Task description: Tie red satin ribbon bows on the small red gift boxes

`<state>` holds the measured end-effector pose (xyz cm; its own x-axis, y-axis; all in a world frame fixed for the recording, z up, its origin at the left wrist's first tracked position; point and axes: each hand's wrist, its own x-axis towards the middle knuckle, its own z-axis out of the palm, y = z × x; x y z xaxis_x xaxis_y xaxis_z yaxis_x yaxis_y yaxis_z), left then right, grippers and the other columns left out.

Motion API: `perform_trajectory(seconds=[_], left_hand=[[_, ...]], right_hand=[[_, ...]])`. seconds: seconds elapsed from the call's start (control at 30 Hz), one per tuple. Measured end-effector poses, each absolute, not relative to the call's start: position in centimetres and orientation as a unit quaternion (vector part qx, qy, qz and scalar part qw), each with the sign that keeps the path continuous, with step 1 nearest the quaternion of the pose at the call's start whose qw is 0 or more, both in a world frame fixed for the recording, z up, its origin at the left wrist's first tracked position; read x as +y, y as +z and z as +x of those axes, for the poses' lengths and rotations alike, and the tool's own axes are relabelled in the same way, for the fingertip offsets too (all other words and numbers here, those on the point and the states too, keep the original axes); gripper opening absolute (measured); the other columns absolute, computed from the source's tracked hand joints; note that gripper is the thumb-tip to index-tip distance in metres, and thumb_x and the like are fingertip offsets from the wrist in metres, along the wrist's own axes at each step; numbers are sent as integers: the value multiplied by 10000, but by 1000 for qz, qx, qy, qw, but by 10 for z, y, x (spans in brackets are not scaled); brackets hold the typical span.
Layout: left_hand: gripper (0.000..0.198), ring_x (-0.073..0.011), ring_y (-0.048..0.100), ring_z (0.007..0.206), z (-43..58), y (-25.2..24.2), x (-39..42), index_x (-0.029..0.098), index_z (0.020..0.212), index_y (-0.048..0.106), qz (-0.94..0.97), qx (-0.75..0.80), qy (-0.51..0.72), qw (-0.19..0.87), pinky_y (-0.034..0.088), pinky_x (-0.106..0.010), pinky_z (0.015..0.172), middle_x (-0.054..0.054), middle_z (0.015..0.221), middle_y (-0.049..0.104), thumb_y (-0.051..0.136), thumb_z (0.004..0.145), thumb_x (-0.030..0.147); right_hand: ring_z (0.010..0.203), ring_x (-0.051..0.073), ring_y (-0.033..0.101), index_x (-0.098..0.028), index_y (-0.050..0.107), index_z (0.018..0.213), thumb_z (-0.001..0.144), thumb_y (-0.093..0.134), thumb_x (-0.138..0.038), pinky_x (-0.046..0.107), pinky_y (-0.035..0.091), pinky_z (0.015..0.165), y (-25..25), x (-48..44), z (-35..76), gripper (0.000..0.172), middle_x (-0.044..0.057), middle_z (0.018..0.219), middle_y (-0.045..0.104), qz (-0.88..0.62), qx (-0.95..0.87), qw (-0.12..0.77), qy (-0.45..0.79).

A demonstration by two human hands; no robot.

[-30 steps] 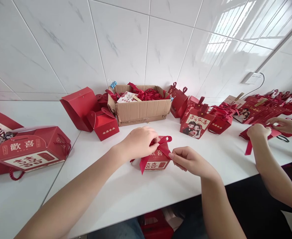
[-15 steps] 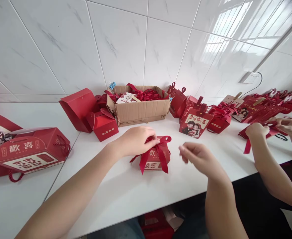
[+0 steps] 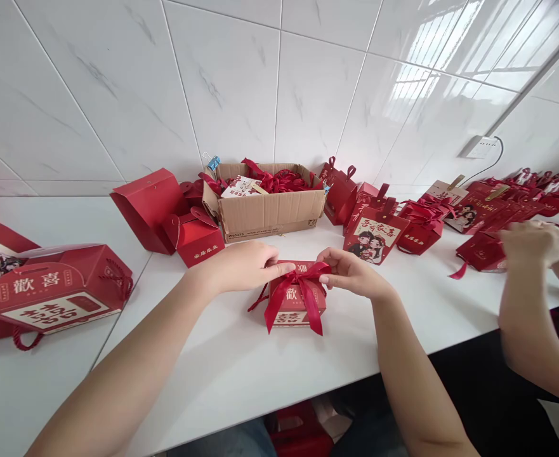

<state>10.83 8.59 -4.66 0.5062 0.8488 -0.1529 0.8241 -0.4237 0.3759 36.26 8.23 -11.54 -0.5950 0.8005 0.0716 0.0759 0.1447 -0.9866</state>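
Observation:
A small red gift box (image 3: 292, 318) with gold and cream print stands on the white table in front of me. A glossy red ribbon bow (image 3: 313, 304) sits on its top, its two tails hanging over the front face. My left hand (image 3: 247, 265) comes in from the left, thumb and fingers closed on the bow's left loop, which they partly hide. Opposite it, my right hand (image 3: 350, 273) pinches the bow's right loop between thumb and fingers. A dark red cord shows at the box's left side.
Behind stands a cardboard box (image 3: 272, 216) filled with red ribbons. Red boxes (image 3: 194, 238) flank it, with a couple-print box (image 3: 372, 240) at right. Large red boxes (image 3: 60, 289) lie far left. A co-worker's blurred hands (image 3: 536, 241) work at the right near a power strip (image 3: 479, 147).
My right hand has moved left from beside the box and closed on the bow's right loop. My left hand stays at the bow. The co-worker's hands have risen slightly and come together.

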Motion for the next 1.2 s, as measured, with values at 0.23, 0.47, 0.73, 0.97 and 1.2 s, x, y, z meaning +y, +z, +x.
perform_trajectory(seconds=[0.23,0.47,0.73,0.97,1.2], left_hand=[[393,-132,434,491,113,-53,87,196,586,402,873,448,69,181,262,-285,449,-19,611,531,418,880,457],[370,-123,372,481,109,-53,87,191,564,332,876,447,68,168,244,-296,455,-7,583,471,403,873,381],[360,-130,416,506,110,-54,90,188,568,367,882,443,51,151,241,-296,462,-16,600,521,412,871,378],[338,-134,404,507,110,-57,92,183,556,320,889,434,73,127,238,-306,478,-17,566,499,423,848,319],[350,-127,361,497,110,-59,93,181,548,277,892,433,75,106,228,-301,486,-4,539,447,421,847,292]], right_hand=[[686,119,496,-190,535,781,839,668,-371,266,421,611,-117,78,351,232,8,779,545,-311,-698,419,491],[759,137,500,-187,530,711,844,664,-317,291,408,688,-114,75,355,229,32,877,535,-301,-750,389,442],[554,91,442,-176,488,637,918,539,-410,253,368,550,-112,72,358,369,-15,646,502,-302,-746,341,486],[576,103,468,-176,524,631,897,575,-371,252,372,554,-109,70,358,335,-1,626,559,-314,-767,317,461],[574,103,439,-174,543,624,890,581,-331,259,354,564,-108,69,358,312,-3,608,557,-308,-787,300,443]])
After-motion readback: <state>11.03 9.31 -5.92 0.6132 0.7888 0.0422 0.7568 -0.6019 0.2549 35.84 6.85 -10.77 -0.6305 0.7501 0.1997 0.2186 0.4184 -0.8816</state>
